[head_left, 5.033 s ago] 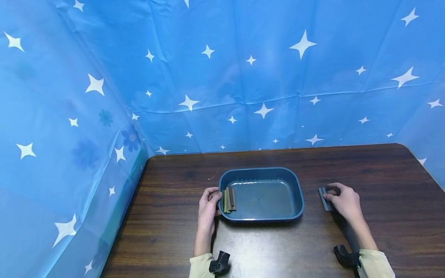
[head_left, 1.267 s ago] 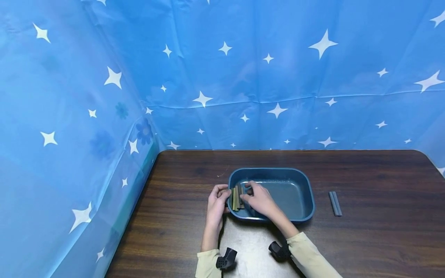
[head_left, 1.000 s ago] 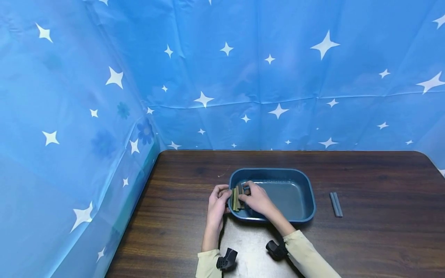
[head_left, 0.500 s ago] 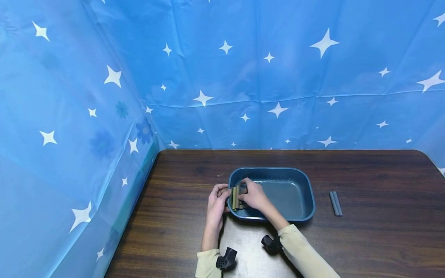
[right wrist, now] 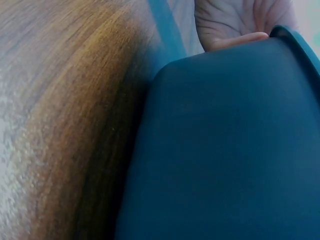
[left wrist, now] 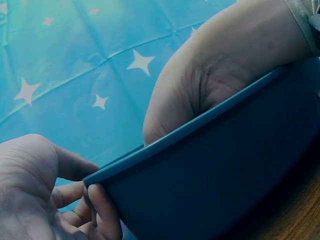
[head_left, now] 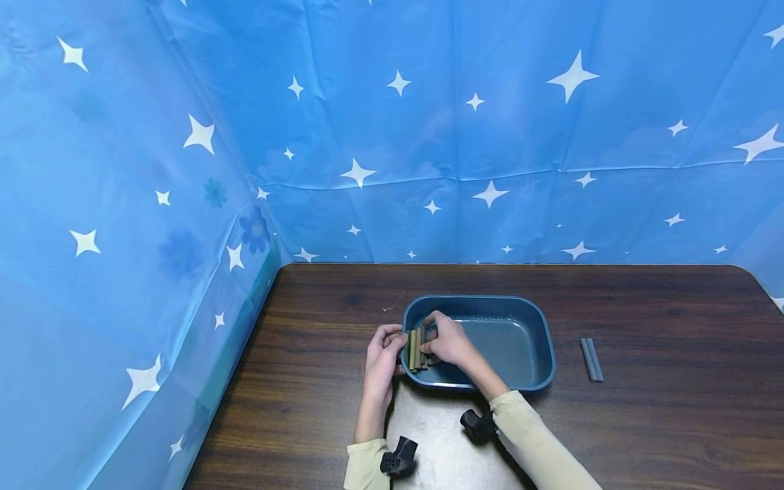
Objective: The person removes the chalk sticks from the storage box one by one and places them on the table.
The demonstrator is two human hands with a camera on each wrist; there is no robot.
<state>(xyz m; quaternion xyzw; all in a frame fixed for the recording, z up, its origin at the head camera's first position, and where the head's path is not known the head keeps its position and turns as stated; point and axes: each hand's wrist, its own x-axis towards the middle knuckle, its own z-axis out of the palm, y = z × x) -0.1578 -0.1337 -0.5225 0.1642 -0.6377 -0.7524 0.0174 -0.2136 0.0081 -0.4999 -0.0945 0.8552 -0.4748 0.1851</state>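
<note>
A dark blue-green rectangular tub [head_left: 490, 298] stands on the table, with several green and brown sticks [head_left: 413, 350] side by side at its left end. My left hand [head_left: 381, 364] grips the tub's left rim; in the left wrist view the thumb and fingers of that hand [left wrist: 35, 185] pinch the rim [left wrist: 165, 142]. Reaching inside the tub, my right hand [head_left: 452, 344] has thumb and fingertips curled at the rightmost brown sticks. The tub wall [right wrist: 225, 150] hides those fingertips in the right wrist view.
Two grey-blue sticks [head_left: 591, 360] lie together on the wooden table [head_left: 674, 408], right of the tub. A blue curtain with white stars [head_left: 453, 136] hangs behind the table and along its left side. Each wrist carries a black camera.
Five seconds ago my right hand was at the grey-blue sticks on the right; it is now in the tub. Over the last second it has shifted slightly left. My left hand has kept its grip.
</note>
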